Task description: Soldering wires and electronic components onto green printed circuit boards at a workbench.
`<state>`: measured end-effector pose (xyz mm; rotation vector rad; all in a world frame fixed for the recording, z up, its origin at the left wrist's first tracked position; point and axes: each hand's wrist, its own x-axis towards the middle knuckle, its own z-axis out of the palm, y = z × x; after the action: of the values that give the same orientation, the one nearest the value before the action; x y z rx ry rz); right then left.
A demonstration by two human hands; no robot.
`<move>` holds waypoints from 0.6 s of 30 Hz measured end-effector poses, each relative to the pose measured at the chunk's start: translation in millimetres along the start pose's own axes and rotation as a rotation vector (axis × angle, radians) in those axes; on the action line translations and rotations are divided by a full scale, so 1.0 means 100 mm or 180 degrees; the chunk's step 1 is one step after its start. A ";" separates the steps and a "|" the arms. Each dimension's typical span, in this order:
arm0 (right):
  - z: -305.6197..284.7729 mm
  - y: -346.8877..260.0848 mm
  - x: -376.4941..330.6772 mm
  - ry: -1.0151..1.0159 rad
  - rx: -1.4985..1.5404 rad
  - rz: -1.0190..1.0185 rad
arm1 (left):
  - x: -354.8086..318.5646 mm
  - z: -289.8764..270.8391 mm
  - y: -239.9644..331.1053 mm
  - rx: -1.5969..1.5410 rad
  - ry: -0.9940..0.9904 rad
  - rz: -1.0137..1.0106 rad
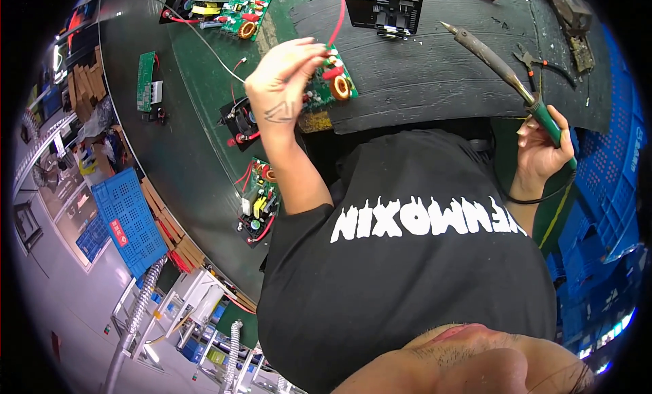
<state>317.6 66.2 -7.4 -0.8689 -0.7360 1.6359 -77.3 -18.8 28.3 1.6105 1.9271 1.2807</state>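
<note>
My left hand [284,81] is closed, thumb and fingertips pinched together at the lower end of a red wire [339,20]. Just under those fingertips lies a green circuit board [348,71] with a copper-wound ring coil [340,87], partly hidden by the hand. A thin grey wire [207,44] runs in from the upper left and goes out of sight at the hand; I cannot tell whether it is held. My right hand [543,146] grips the green handle of a soldering iron [492,61], its tip pointing up and left, apart from the board.
A black slotted panel [382,10] stands on the dark mat [421,81]. Orange-handled cutters [533,64] lie at the right, near a worn block [574,20]. More circuit boards [231,13] rest on the green bench. Blue crates [614,156] stand at the right.
</note>
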 end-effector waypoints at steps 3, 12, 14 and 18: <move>-0.02 -0.02 0.02 0.0037 -0.0057 0.0015 | -0.05 0.24 0.10 0.0104 -0.0527 0.0150; -0.10 -0.07 0.04 0.0041 -0.0105 0.0134 | -0.22 0.86 0.29 0.1211 -0.0298 0.0206; -0.13 -0.06 0.05 0.0058 -0.0145 0.0184 | -0.23 0.90 0.29 0.1328 -0.0226 0.0075; -0.17 -0.05 0.06 0.0007 -0.0256 0.0272 | -0.25 0.94 0.28 0.1572 -0.0065 0.0250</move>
<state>333.2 73.1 -13.4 -0.9708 -0.7767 1.6899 15.5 -2.5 -8.3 1.9276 2.3134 0.8446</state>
